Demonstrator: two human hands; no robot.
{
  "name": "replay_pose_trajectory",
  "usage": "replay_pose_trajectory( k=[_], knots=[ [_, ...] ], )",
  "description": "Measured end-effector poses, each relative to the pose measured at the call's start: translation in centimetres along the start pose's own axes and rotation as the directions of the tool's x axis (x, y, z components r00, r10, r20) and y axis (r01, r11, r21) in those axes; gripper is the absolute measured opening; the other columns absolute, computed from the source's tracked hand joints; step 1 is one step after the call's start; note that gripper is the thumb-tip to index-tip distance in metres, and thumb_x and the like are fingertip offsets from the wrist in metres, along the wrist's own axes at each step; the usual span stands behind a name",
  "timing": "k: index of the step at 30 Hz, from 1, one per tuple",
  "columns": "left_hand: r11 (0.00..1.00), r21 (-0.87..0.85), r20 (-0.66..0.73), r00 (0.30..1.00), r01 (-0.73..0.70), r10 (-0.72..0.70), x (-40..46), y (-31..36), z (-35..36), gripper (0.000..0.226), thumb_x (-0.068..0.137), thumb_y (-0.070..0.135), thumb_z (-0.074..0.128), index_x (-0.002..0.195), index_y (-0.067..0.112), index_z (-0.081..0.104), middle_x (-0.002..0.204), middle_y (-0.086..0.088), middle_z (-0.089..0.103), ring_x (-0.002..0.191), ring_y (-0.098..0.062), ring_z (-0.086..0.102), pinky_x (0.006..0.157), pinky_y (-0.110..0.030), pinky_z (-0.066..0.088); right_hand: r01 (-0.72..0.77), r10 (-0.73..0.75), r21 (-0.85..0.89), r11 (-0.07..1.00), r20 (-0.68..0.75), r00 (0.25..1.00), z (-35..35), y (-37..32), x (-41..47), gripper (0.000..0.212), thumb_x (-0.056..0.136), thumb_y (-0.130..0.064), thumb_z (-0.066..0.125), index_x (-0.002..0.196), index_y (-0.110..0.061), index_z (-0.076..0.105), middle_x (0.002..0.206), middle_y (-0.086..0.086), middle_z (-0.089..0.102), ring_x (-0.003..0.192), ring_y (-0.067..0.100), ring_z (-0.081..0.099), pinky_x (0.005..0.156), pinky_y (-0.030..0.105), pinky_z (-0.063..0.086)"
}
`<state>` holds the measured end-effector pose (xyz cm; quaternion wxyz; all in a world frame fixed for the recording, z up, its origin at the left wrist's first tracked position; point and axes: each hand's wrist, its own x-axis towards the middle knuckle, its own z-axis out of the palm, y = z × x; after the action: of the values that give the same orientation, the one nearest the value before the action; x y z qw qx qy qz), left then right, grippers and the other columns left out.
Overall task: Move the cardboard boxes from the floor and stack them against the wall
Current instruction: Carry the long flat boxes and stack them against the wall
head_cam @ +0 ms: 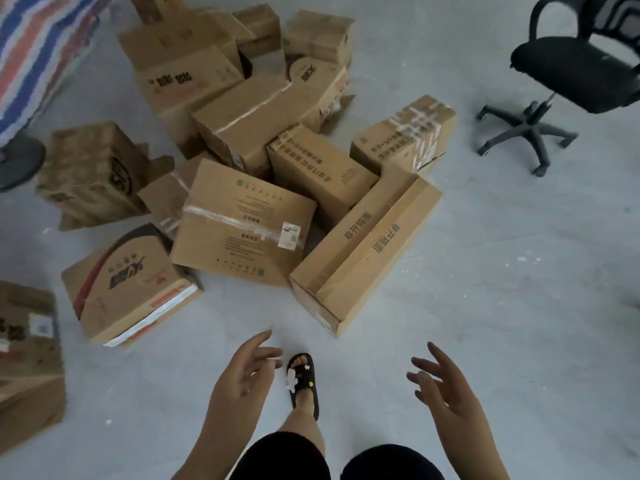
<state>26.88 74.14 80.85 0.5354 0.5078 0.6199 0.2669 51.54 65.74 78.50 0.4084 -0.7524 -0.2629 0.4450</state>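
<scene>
I am seeing the grey floor (485,271) filling most of the view, and I am taking the long box (363,251) with printed characters as my landmark. The pile of cardboard boxes (249,109) is lying on the floor behind and to the left of the long box, all jumbled and leaning on each other, not stacked in order. Touching the long box on its left side, the taped box with a white label (242,223) is lying tilted. Further left of it, the box with a red and dark curved print (124,285) is resting on the floor, one corner near the taped box. Far left of the long box, at the picture's edge, one more carton (27,362) is standing apart from the pile. The black office chair (568,74) is standing well apart, up and to the right of the long box. The striped fabric (41,43) is hanging at the top left corner, far from the long box.

Below the long box, both hands are hovering over the floor and holding nothing. The left hand (239,375) is having its fingers spread and relaxed. The right hand (446,386) is also having its fingers apart. Between the hands, a foot in a black sandal (304,382) is stepping on the floor, just below the near end of the long box.
</scene>
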Motion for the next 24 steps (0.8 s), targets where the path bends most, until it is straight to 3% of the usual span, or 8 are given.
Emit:
replay_pose_trajectory(
  k=[2, 5, 9, 11, 14, 18, 21, 24],
  knots=[
    [0.999, 0.034, 0.048, 0.999, 0.000, -0.001, 4.4, 0.9, -1.2, 0.034, 0.094, 0.008, 0.050, 0.112, 0.036, 0.056, 0.100, 0.018, 0.067, 0.095, -0.004, 0.065, 0.084, -0.024, 0.048, -0.033, 0.033, 0.010, 0.999, -0.022, 0.999, 2.2, -1.2, 2.3, 0.043, 0.090, -0.013, 0.057, 0.114, -0.048, 0.049, 0.109, -0.010, 0.068, 0.098, 0.013, 0.067, 0.093, 0.046, 0.050],
    [0.990, 0.141, 0.133, 0.991, -0.004, -0.015, 11.2, 0.8, -1.5, 0.034, 0.095, 0.011, 0.050, 0.112, 0.039, 0.054, 0.100, 0.018, 0.067, 0.097, -0.001, 0.064, 0.079, -0.012, 0.047, -0.087, 0.089, 0.043, 0.995, -0.048, 0.995, 4.9, -1.6, 6.5, 0.042, 0.092, -0.014, 0.055, 0.116, -0.047, 0.046, 0.110, -0.010, 0.066, 0.099, 0.012, 0.066, 0.091, 0.043, 0.051],
    [0.966, 0.256, 0.201, 0.977, 0.024, -0.078, 21.2, -2.4, 0.6, 0.031, 0.095, 0.016, 0.051, 0.111, 0.043, 0.051, 0.105, 0.013, 0.065, 0.098, 0.003, 0.061, 0.075, -0.002, 0.043, -0.205, 0.217, 0.129, 0.970, -0.094, 0.972, 8.5, 1.5, 13.9, 0.035, 0.096, -0.017, 0.050, 0.123, -0.039, 0.048, 0.112, -0.009, 0.065, 0.099, 0.009, 0.066, 0.089, 0.039, 0.052],
    [0.957, 0.284, 0.194, 0.974, 0.062, -0.121, 26.4, -5.4, 2.7, 0.028, 0.096, 0.017, 0.051, 0.113, 0.038, 0.051, 0.107, 0.011, 0.064, 0.101, -0.003, 0.060, 0.077, -0.006, 0.043, -0.270, 0.290, 0.156, 0.950, -0.120, 0.950, 10.6, 4.8, 17.8, 0.035, 0.096, -0.018, 0.050, 0.128, -0.033, 0.048, 0.115, -0.010, 0.063, 0.102, 0.010, 0.064, 0.088, 0.037, 0.052],
    [0.947, 0.251, 0.099, 0.968, 0.198, -0.229, 33.0, -11.5, 5.5, 0.026, 0.096, 0.019, 0.052, 0.120, 0.028, 0.050, 0.112, 0.004, 0.062, 0.109, -0.015, 0.057, 0.083, -0.022, 0.044, -0.359, 0.387, 0.187, 0.914, -0.143, 0.911, 14.0, 10.3, 23.3, 0.040, 0.096, -0.022, 0.051, 0.135, -0.029, 0.043, 0.126, -0.009, 0.054, 0.116, 0.014, 0.056, 0.092, 0.037, 0.049],
    [0.896, 0.210, 0.001, 0.916, 0.391, -0.401, 38.2, -19.1, 8.1, 0.047, 0.094, 0.032, 0.053, 0.138, 0.021, 0.040, 0.131, 0.001, 0.050, 0.120, -0.017, 0.049, 0.088, -0.028, 0.044, -0.484, 0.511, 0.227, 0.845, -0.077, 0.856, 17.9, 16.6, 27.8, 0.058, 0.094, -0.032, 0.054, 0.146, -0.028, 0.029, 0.141, -0.009, 0.041, 0.129, 0.010, 0.043, 0.107, 0.036, 0.038],
    [0.877, 0.156, 0.071, 0.880, 0.455, -0.469, 40.4, -22.3, 9.6, 0.055, 0.094, 0.041, 0.049, 0.145, 0.025, 0.033, 0.140, 0.007, 0.043, 0.121, -0.011, 0.045, 0.103, -0.036, 0.039, -0.514, 0.522, 0.224, 0.828, 0.023, 0.852, 19.9, 20.7, 29.6, 0.069, 0.085, -0.049, 0.058, 0.145, -0.039, 0.026, 0.144, -0.012, 0.040, 0.133, 0.009, 0.040, 0.110, 0.040, 0.036],
    [0.868, 0.062, 0.162, 0.854, 0.492, -0.495, 41.3, -23.2, 10.8, 0.045, 0.095, 0.042, 0.045, 0.138, 0.029, 0.040, 0.135, 0.008, 0.049, 0.112, -0.005, 0.050, 0.102, -0.033, 0.038, -0.506, 0.481, 0.301, 0.808, 0.158, 0.862, 21.2, 22.9, 30.3, 0.077, 0.071, -0.068, 0.060, 0.139, -0.054, 0.027, 0.138, -0.012, 0.051, 0.127, 0.013, 0.049, 0.107, 0.044, 0.040]
  ],
)
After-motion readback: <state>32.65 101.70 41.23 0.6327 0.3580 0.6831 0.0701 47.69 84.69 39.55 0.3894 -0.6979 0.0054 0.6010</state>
